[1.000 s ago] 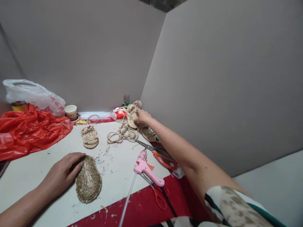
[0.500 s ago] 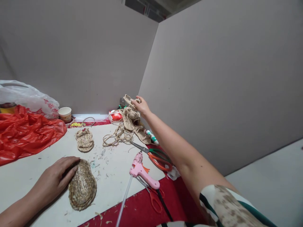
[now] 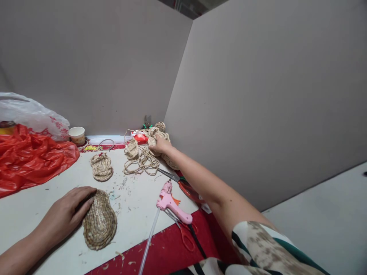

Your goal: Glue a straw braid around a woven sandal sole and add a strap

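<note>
A sole-shaped coil of braided straw point(image 3: 100, 223) lies on the white board. My left hand point(image 3: 73, 206) grips its upper left edge, with the thumb and fingers on the rim. Farther off, my right hand point(image 3: 161, 146) reaches into a heap of braided straw pieces point(image 3: 159, 131) by the wall corner. Its fingers close round one of the pieces, partly hidden in the heap. A small braided piece point(image 3: 132, 149) and loose loops of straw cord point(image 3: 143, 164) lie just left of that hand. Another small woven straw piece point(image 3: 101, 167) with red beads sits beyond the sole.
A pink glue gun point(image 3: 172, 204) with a long glue stick lies over small scissors point(image 3: 186, 236). Large scissors point(image 3: 186, 187) lie under my right forearm. A paper cup point(image 3: 77, 135) and red plastic bag point(image 3: 37, 156) stand left. Grey panels point(image 3: 243, 95) enclose the back and right.
My right hand has come down and slightly left into the heap. A small braided piece now lies left of the heap. My left hand stays on the sole.
</note>
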`<state>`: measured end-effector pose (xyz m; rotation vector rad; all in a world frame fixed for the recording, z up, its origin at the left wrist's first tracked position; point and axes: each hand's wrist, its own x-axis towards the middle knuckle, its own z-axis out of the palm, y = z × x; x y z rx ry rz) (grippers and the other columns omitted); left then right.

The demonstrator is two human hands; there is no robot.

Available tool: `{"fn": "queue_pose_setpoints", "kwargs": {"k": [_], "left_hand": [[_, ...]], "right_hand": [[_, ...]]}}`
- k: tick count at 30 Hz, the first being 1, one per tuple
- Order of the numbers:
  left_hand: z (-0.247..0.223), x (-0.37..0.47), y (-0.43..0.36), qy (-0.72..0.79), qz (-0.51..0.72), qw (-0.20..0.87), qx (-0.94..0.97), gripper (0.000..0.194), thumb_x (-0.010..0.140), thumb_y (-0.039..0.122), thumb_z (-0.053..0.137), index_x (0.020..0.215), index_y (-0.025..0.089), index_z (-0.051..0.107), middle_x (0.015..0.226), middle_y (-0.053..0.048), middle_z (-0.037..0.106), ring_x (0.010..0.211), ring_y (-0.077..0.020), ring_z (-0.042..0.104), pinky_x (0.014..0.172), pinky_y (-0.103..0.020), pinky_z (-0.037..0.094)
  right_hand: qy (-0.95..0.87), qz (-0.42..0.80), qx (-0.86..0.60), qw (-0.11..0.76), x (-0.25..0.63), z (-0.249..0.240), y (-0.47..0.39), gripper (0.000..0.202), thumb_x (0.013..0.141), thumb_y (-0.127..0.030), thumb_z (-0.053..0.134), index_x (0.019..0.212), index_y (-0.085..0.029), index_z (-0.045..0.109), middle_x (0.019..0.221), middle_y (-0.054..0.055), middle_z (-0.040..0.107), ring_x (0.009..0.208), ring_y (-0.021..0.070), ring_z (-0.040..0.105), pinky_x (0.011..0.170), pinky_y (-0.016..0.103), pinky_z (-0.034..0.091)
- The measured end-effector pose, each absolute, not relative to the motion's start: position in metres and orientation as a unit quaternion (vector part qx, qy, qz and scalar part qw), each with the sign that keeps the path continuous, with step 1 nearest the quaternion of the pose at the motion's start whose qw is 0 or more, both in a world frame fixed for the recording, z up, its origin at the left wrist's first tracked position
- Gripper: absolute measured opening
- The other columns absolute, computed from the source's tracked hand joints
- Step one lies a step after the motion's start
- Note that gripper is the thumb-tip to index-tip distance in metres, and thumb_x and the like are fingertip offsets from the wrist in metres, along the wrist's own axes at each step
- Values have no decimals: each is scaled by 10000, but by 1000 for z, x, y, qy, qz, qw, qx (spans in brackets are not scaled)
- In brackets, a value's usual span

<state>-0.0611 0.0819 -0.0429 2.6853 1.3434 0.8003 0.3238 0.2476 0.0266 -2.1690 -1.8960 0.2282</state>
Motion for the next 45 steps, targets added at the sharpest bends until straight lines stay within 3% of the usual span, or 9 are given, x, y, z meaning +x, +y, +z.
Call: {"fn": "queue_pose_setpoints", "kwargs": {"k": [9,15,20,24,28,31,36,41,45], "left_hand": [[-41,-60,84,426,260,13,866,360,877,450,459,1102,226,629,1089,-71,703,977,-232,667,865,-313,527],[-44,-62,86,426,270,16,863,352,862,460,473,1091,252,639,1078,-48,710,958,-229,674,860,-305,528],[-41,-60,85,429,261,13,865,360,861,461,470,1099,246,634,1092,-52,706,961,-237,673,862,-318,523],[-39,-59,85,422,255,14,870,371,872,461,449,1109,233,621,1087,-68,703,964,-243,668,867,-328,516],[-38,-58,85,422,256,14,869,378,876,467,435,1093,227,630,1075,-65,707,958,-245,668,859,-330,516],[-36,-58,84,428,252,13,868,387,875,471,433,1087,223,641,1071,-63,709,956,-240,670,854,-318,519],[-37,-59,84,433,248,16,867,376,870,466,443,1084,233,646,1070,-59,714,947,-231,674,861,-305,520],[-37,-58,83,430,250,16,868,361,868,464,454,1084,243,639,1073,-63,712,952,-242,673,850,-322,529],[-35,-56,84,430,262,24,864,358,861,485,447,1059,263,645,1059,-58,718,938,-247,677,849,-326,530]], "right_hand": [[-683,107,-717,92,330,20,249,1078,586,-467,804,1476,-170,274,1358,150,528,1227,311,510,1003,351,399],[-684,55,-704,181,332,42,256,381,914,-322,556,1260,-168,513,1243,102,555,1049,225,589,877,438,503],[-684,32,-705,184,350,80,251,669,878,-139,513,1485,-180,234,1279,118,552,1158,208,535,962,347,458],[-699,127,-703,34,373,75,232,502,747,-226,733,1222,-154,587,1074,82,667,943,216,638,841,342,520],[-700,170,-689,-73,387,51,214,297,887,-319,599,1122,-138,600,1101,69,624,931,205,628,791,384,539],[-717,145,-678,-73,391,47,207,303,895,-339,581,1111,-127,600,1113,60,612,958,223,612,802,381,526],[-744,70,-665,11,391,77,204,217,726,-247,711,907,-130,689,811,-16,675,830,177,602,706,221,439],[-726,-24,-675,128,375,102,210,396,835,-292,567,1186,-116,615,1054,74,668,935,202,602,792,264,444],[-698,-60,-695,161,370,105,211,535,895,-329,498,1376,-101,440,1342,160,512,1118,245,546,929,332,419]]}}
